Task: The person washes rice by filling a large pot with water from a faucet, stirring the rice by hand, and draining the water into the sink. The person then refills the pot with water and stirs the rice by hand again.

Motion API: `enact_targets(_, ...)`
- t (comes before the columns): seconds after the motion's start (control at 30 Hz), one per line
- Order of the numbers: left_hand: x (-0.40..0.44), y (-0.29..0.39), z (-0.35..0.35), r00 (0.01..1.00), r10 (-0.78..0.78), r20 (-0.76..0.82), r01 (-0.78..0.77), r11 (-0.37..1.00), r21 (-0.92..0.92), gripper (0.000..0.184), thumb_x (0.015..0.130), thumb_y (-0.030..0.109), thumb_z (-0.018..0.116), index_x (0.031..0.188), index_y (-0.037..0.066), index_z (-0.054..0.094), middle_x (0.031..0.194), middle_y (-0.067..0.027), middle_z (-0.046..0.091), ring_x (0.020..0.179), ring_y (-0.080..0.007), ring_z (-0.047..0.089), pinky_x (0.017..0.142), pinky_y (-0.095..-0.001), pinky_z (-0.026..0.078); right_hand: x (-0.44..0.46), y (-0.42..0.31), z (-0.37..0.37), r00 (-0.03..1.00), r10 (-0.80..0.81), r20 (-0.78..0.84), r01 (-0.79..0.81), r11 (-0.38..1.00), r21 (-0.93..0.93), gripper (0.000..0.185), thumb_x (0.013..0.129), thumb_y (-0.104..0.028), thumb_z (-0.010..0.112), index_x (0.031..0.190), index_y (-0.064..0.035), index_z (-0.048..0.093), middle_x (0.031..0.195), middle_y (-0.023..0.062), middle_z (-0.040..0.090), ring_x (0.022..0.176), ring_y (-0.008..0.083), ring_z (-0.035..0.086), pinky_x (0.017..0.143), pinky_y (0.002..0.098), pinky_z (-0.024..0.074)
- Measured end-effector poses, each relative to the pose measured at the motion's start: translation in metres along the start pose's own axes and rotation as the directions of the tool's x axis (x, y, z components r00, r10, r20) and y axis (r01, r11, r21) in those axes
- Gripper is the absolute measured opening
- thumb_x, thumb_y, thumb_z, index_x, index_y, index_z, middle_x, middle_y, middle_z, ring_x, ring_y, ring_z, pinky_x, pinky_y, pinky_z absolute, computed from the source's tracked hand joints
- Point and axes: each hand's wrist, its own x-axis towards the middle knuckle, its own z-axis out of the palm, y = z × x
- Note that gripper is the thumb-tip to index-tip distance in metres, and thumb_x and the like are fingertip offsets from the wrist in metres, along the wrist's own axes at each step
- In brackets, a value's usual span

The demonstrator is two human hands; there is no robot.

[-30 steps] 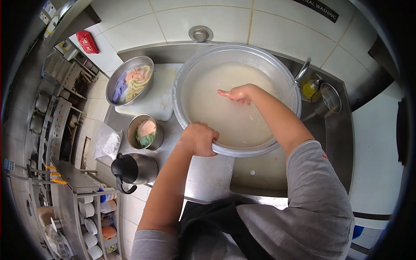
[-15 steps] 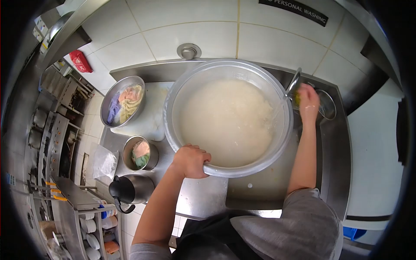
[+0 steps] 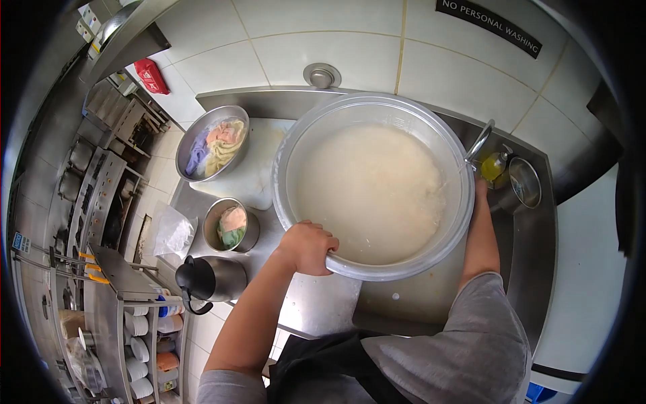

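Basin [image 3: 383, 273], wide, round and pale grey, sits across the steel sink [image 3: 410, 299] and the adjoining counter [image 3: 319, 299], filled well up its sides with cloudy, off-white liquid [image 3: 367, 192]. A person in a grey short-sleeved shirt and dark apron grips its near left rim with the left hand [image 3: 308, 248], fingers curled over the edge. The right hand [image 3: 481, 188] reaches past the basin's right side, just below the curved metal faucet [image 3: 479, 143]; it is mostly hidden behind the rim, and whether it is open or closed cannot be told. Near it stand a pump bottle [image 3: 494, 167] of yellow liquid and a round metal vessel [image 3: 525, 182]. To the basin's left, a steel bowl [image 3: 190, 176] of purple, pink and yellow cloths [image 3: 219, 146] rests partly on a white board [image 3: 259, 192]. Nearer the person are a steel pot [image 3: 251, 233] holding pink and green cloths [image 3: 233, 225], a plastic bag [image 3: 175, 231] and a black-lidded jug [image 3: 229, 278]. A wall sign [image 3: 490, 25] reads "No Personal Washing."
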Motion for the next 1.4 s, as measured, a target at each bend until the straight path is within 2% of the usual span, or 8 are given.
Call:
enact_targets(0.17, -0.002, 0.001, -0.001, 1.000, 0.000, -0.012, 0.000, 1.000, 0.010, 0.030, 0.060, 0.035, 0.074, 0.083, 0.017, 0.068, 0.080, -0.0006, 0.068, 0.082, -0.0222, 0.065, 0.082, -0.0357, 0.049, -0.130, -0.111, -0.060, 0.994, 0.105, 0.024, -0.104, 0.874, 0.475, 0.063, 0.093, -0.048, 0.056, 0.124, 0.0067, 0.055, 0.119, 0.0169, 0.063, 0.107, 0.0271, 0.061, 0.091, 0.0365, 0.0467)
enact_targets(0.23, -0.002, 0.004, -0.003, 1.000, -0.024, 0.016, 0.024, 0.999, 0.023, 0.029, 0.060, 0.035, 0.074, 0.082, 0.017, 0.068, 0.081, -0.0011, 0.068, 0.084, -0.0221, 0.065, 0.082, -0.0360, 0.049, -0.202, -0.162, -0.093, 0.933, 0.051, 0.358, -0.344, 0.424, 0.838, 0.048, 0.097, -0.038, 0.052, 0.126, -0.0001, 0.055, 0.123, 0.0113, 0.062, 0.111, 0.0201, 0.058, 0.097, 0.0352, 0.0443)
enact_targets(0.3, -0.003, 0.003, -0.002, 1.000, -0.015, 0.013, 0.015, 1.000, 0.027, 0.029, 0.061, 0.035, 0.073, 0.083, 0.017, 0.069, 0.082, -0.0012, 0.069, 0.085, -0.0222, 0.065, 0.083, -0.0363, 0.049, -0.240, -0.175, -0.097, 0.913, -0.068, 0.403, -0.364, 0.313, 0.877, 0.059, 0.096, -0.036, 0.056, 0.140, -0.0001, 0.040, 0.134, 0.0126, 0.053, 0.121, 0.0251, 0.051, 0.104, 0.0338, 0.0374)
enact_targets(0.37, -0.003, 0.002, 0.000, 1.000, 0.011, 0.011, -0.012, 1.000, 0.027, 0.029, 0.061, 0.035, 0.073, 0.083, 0.017, 0.069, 0.083, -0.0014, 0.069, 0.086, -0.0223, 0.065, 0.083, -0.0366, 0.049, -0.303, -0.211, -0.089, 0.985, 0.039, 0.166, -0.163, 0.506, 0.847, 0.064, 0.095, -0.021, 0.056, 0.149, -0.0050, 0.026, 0.145, 0.0147, 0.041, 0.129, 0.0256, 0.043, 0.108, 0.0341, 0.0337)
enact_targets(0.43, -0.004, 0.005, 0.002, 0.999, -0.032, 0.016, 0.031, 0.998, 0.056, 0.028, 0.062, 0.035, 0.074, 0.084, 0.018, 0.070, 0.083, -0.0016, 0.070, 0.087, -0.0234, 0.066, 0.084, -0.0374, 0.050, -0.315, -0.187, -0.061, 0.998, -0.056, -0.003, 0.034, 0.559, 0.829, 0.072, 0.092, -0.010, 0.055, 0.152, -0.0073, 0.015, 0.151, 0.0169, 0.032, 0.134, 0.0260, 0.037, 0.110, 0.0342, 0.0302)
enact_targets(0.63, -0.015, 0.010, 0.004, 0.997, -0.073, 0.001, 0.073, 0.996, 0.044, 0.029, 0.063, 0.034, 0.074, 0.088, 0.019, 0.073, 0.085, -0.0027, 0.071, 0.086, -0.0255, 0.066, 0.081, -0.0381, 0.052, -0.330, -0.192, -0.071, 0.999, -0.032, -0.009, 0.032, 0.846, 0.532, 0.074, 0.091, -0.007, 0.050, 0.152, -0.0053, 0.008, 0.151, 0.0233, 0.029, 0.137, 0.0320, 0.035, 0.112, 0.0351, 0.0280)
enact_targets(1.2, -0.115, -0.011, 0.019, 0.996, 0.078, 0.049, -0.083, 0.991, 0.108, 0.032, 0.065, 0.037, 0.070, 0.092, 0.020, 0.074, 0.088, -0.0045, 0.072, 0.090, -0.0252, 0.066, 0.087, -0.0388, 0.050, -0.476, -0.187, -0.066, 0.991, -0.002, -0.137, 0.046, 0.948, 0.316, 0.077, 0.089, -0.009, 0.048, 0.150, 0.0035, 0.003, 0.152, 0.0304, 0.019, 0.141, 0.0399, 0.024, 0.116, 0.0375, 0.0230)
enact_targets(1.4, -0.151, -0.018, 0.022, 0.987, 0.150, 0.054, -0.156, 0.978, 0.138, 0.033, 0.065, 0.037, 0.070, 0.091, 0.019, 0.074, 0.087, -0.0053, 0.071, 0.089, -0.0249, 0.066, 0.088, -0.0387, 0.048, -0.534, -0.203, -0.067, 0.958, -0.017, -0.285, 0.019, 1.000, 0.004, 0.071, 0.088, -0.014, 0.050, 0.151, -0.0092, 0.019, 0.157, 0.0196, 0.015, 0.144, 0.0412, 0.015, 0.115, 0.0507, 0.0206)
